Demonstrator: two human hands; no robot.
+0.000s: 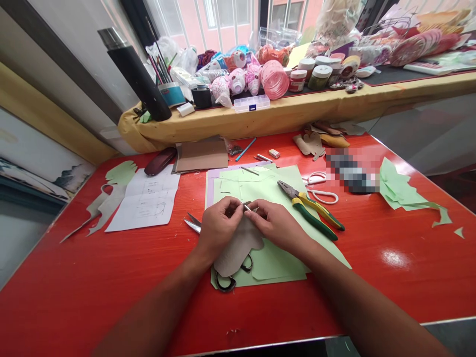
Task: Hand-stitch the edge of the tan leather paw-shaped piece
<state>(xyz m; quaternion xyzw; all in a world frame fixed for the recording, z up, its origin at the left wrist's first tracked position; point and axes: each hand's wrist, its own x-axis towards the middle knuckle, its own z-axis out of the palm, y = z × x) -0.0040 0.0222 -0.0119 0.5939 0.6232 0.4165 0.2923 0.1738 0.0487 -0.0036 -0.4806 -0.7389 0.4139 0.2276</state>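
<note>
Both hands mid-table — left hand (218,224) and right hand (277,224) pinch a thin wire (247,207) over the grey cutout (238,248); keep fingertips close, cutout flat — scissors (193,224) underneath.

Your red surface (372,258) is smooth and shiny; light glints off it. The green paper (275,191) looks flat and matt. The grey cutout (238,248) you hold looks like soft, dull card. The pliers (310,209) have bare metal jaws and shiny green-and-yellow plastic handles. The scissors (194,224) have bright metal blades.
</note>
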